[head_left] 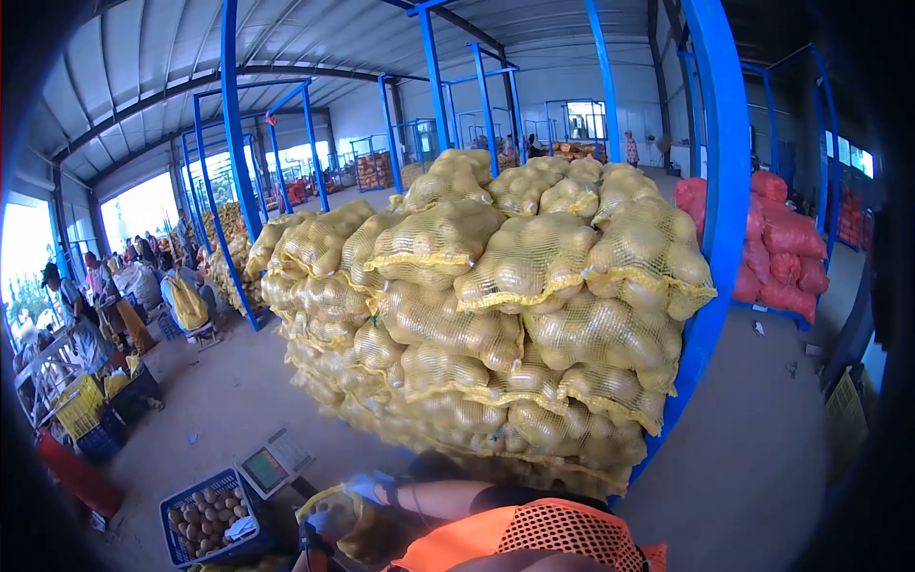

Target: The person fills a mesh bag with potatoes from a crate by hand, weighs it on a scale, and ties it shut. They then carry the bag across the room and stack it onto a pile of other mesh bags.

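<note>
- Head view, looking down: a yellow mesh bag [355, 520] of potatoes sits at the bottom edge, bunched low in front of the person.
- One gloved hand [335, 518] is pressed against the bag's near-left side, fingers curled on the netting; which hand it is, I cannot tell.
- An arm [448, 498] in an orange mesh sleeve [534, 539] reaches in from the right, and a second gloved hand [374, 488] rests on the bag's top edge; its grip is hidden.
- Bag's long axis: too crumpled and cropped to call.
- Just left of the hands, a blue crate [179, 553] of loose potatoes; a weighing scale [274, 464] lies just beyond it.
- Straight ahead of the hands rises a big stack of filled yellow sacks [496, 315] against a blue post [720, 238].
- Further right, red sacks [786, 248]; far left, people [181, 296] at work.
</note>
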The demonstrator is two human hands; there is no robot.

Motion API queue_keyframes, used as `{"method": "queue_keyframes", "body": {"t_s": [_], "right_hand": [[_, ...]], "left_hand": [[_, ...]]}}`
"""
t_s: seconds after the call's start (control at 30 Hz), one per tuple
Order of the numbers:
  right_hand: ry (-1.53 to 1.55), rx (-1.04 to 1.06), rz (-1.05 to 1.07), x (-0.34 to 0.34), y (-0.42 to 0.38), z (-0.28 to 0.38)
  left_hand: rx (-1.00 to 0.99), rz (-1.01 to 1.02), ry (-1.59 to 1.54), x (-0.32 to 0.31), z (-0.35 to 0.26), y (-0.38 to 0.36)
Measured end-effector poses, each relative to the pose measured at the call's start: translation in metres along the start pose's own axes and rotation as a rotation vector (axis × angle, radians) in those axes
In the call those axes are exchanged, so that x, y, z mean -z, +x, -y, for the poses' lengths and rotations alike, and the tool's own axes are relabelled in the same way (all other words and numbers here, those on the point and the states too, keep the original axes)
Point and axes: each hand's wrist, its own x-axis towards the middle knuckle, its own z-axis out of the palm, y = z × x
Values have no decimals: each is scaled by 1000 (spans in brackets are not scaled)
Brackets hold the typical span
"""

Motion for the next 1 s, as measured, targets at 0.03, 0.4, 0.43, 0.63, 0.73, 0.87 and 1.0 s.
{"method": "queue_keyframes", "body": {"t_s": [0.03,0.4,0.43,0.63,0.73,0.87,1.0], "right_hand": [[47,-24,-15,-2,0,-2],[-198,83,-61,25,-9,36],[-299,205,-81,31,-16,48],[110,-118,-2,33,-6,57],[195,-157,-13,38,-6,66],[414,-187,92,47,-13,88],[349,-159,102,40,-5,74]], "left_hand": [[33,37,8,13,-8,-4],[132,217,52,108,-67,-41],[137,230,60,123,-79,-42],[86,71,50,167,-120,-51],[36,-38,-33,173,-125,-46],[11,58,-99,159,-114,-30],[-86,131,-100,154,-108,-28]]}}
